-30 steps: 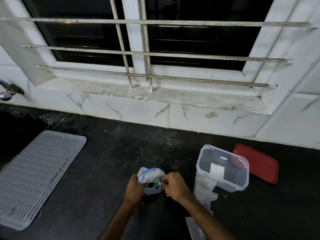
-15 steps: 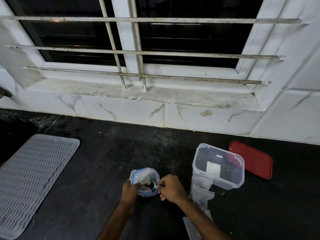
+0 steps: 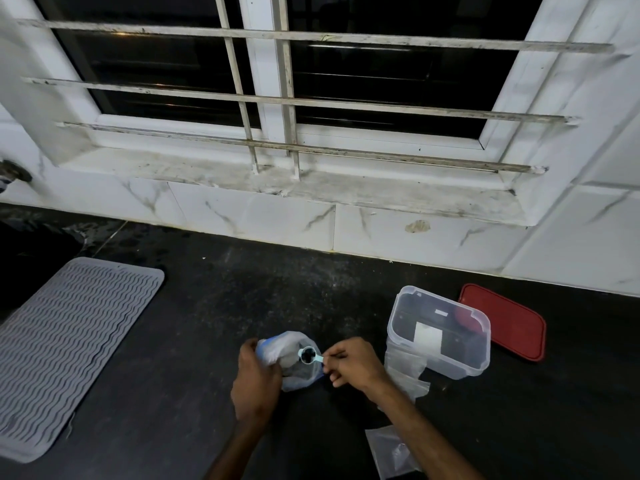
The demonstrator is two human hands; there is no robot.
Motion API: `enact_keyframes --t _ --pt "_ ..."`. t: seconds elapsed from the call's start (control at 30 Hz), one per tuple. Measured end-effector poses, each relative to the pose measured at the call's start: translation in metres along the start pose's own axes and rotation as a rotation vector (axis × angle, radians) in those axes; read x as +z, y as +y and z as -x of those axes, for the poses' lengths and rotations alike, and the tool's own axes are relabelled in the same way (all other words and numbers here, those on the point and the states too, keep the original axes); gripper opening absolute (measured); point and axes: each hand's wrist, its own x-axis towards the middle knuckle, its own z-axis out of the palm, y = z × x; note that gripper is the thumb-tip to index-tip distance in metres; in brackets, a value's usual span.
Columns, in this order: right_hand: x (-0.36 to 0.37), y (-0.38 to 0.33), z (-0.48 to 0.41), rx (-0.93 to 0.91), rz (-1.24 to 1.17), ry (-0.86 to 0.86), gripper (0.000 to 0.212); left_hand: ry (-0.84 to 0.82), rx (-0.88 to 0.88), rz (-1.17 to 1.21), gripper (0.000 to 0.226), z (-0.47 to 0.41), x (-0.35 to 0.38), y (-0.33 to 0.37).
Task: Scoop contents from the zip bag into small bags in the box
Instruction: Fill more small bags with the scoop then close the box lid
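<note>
One black countertop [image 3: 207,323] is carrying the plastic box [image 3: 440,332], small bags [image 3: 405,372] lying just beside it. I am watching the left hand [image 3: 256,379] gripping the zip bag [image 3: 284,344] left of the box, the right hand [image 3: 349,360] pinching a blue scoop [image 3: 307,355] over its mouth.

Right hand [image 3: 349,362] lifts spoon [image 3: 309,355] — zip bag [image 3: 292,362] gripped.
</note>
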Motion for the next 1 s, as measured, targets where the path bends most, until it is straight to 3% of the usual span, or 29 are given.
enact_keyframes --t 0.17,0.37,0.47,0.57,0.7,0.83,0.93,1.0 --pt "-0.015 0.001 0.006 0.009 -0.008 0.016 0.012 -0.077 0.032 0.029 0.046 0.005 -0.005 -0.009" --pt "-0.002 0.004 0.018 -0.01 0.128 0.027 0.009 -0.133 0.081 0.067 0.031 0.007 -0.001 -0.007" --pt "0.016 0.001 0.017 -0.024 0.276 0.101 0.015 -0.149 0.124 0.089 0.028 0.01 -0.001 -0.004" --pt "0.028 -0.005 0.016 -0.066 0.572 0.21 0.014 -0.154 0.134 0.058 0.022 0.011 -0.003 -0.002" --pt "0.033 -0.004 0.017 -0.064 0.749 0.209 0.027 -0.173 0.102 0.045 0.02 0.013 -0.003 -0.003" --pt "0.044 0.0 0.012 -0.075 0.778 0.197 0.029 -0.21 0.011 0.101 0.025 0.008 -0.011 -0.006" --pt "0.047 0.0 0.008 -0.071 0.735 0.19 0.029 -0.198 -0.165 0.219 0.018 0.002 -0.013 -0.006" --pt "0.045 0.004 0.006 -0.073 0.704 0.192 0.027 -0.205 -0.271 0.321 0.029 -0.001 -0.007 -0.006"
